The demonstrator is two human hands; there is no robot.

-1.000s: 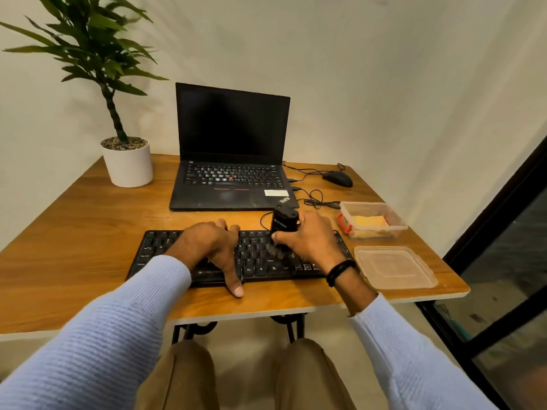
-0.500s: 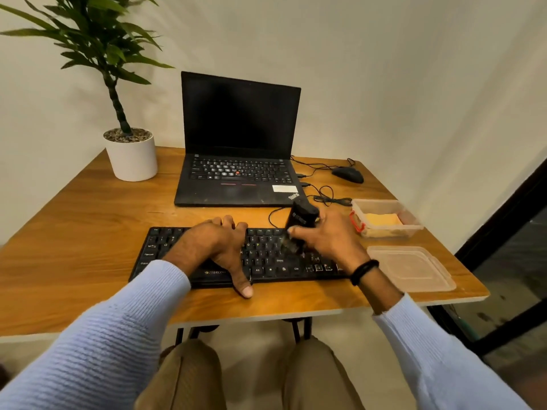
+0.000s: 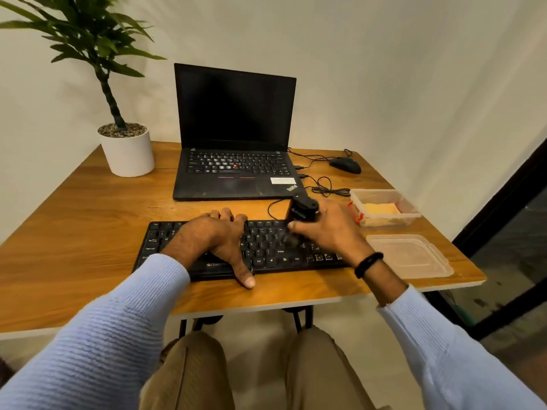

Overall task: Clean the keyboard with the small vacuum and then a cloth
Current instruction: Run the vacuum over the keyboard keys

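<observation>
Right hand (image 3: 328,232) grips the small vacuum (image 3: 303,211) on the keyboard (image 3: 268,257); left hand (image 3: 213,238) rests spread.

We note: tabletop (image 3: 88,232), smooth varnished wood; keyboard (image 3: 266,250), matt black plastic; tub (image 3: 384,211) and lid (image 3: 410,255), cloudy clear plastic; plant pot (image 3: 127,155), smooth white; sleeves (image 3: 118,335), ribbed knit cloth.

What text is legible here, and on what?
"ThinkPad": palm rest of the open black laptop.
"ZEBRON", rest hidden by the left hand: front edge of the black desktop keyboard.
Key legends: too small to read reliably.
Small black handheld vacuum print, white laptop sticker: blurred, unreadable.
</observation>
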